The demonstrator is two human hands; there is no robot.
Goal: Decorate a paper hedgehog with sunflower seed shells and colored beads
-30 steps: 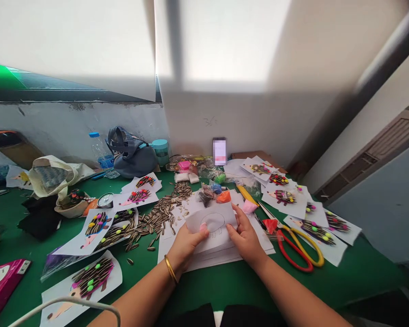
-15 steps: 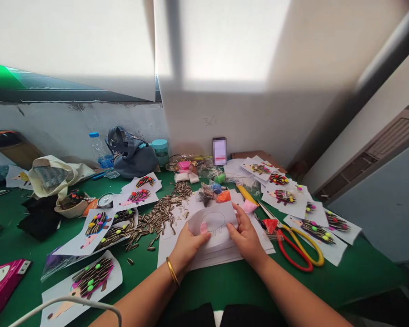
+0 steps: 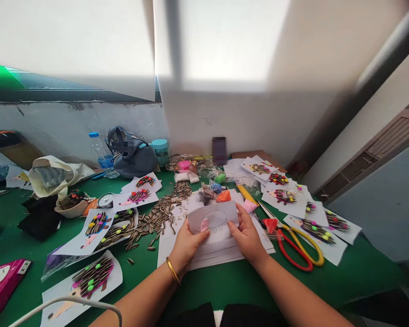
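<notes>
Between both hands I hold a sheet of white paper (image 3: 213, 231) bearing a line drawing of a hedgehog, with pink clay pressed over its face. My left hand (image 3: 188, 240) grips the left edge, thumb on the front near the pink clay. My right hand (image 3: 245, 231) pinches the right edge, its thumb on the front and fingers behind. Under it lies a stack of white sheets (image 3: 170, 256). Just beyond the held paper are packets of soft clay, one of them orange (image 3: 224, 195). Striped sunflower seeds (image 3: 153, 220) are heaped to the left.
Red-and-yellow-handled scissors (image 3: 298, 247) lie on the right, near several finished hedgehog pictures (image 3: 284, 197). More pictures (image 3: 95, 277) are on the left. A phone (image 3: 219, 151) leans against the wall. A blue-grey bag (image 3: 132, 156) and a water bottle (image 3: 100, 150) stand at the back.
The held paper has tilted slightly, so its drawing faces me more fully. The phone's screen has gone dark. Both hands keep nearly the same place.
</notes>
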